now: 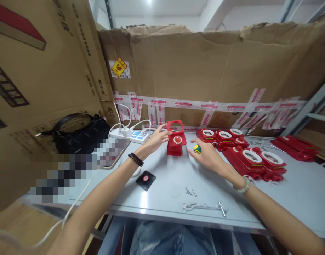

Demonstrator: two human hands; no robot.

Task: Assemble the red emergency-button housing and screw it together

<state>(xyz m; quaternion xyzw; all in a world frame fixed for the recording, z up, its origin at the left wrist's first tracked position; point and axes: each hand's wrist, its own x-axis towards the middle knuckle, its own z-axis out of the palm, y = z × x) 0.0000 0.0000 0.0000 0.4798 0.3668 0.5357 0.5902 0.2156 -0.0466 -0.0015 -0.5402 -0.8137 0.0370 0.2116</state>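
My left hand is closed on the upper left edge of a red housing standing on the table. The housing has a round opening at its top and a red domed knob with a white ring below it. To its right, my right hand is curled around a screwdriver with a green-and-yellow handle; its shaft does not show. That hand is apart from the housing. Nearer the front lie a black square plate with a red round centre, and several loose screws.
Several finished-looking red housings with white rings stand right, and more red parts farther right. Small metal hammers with white cord lie near the front edge. A power strip, phone and black bag are left. Cardboard walls the back.
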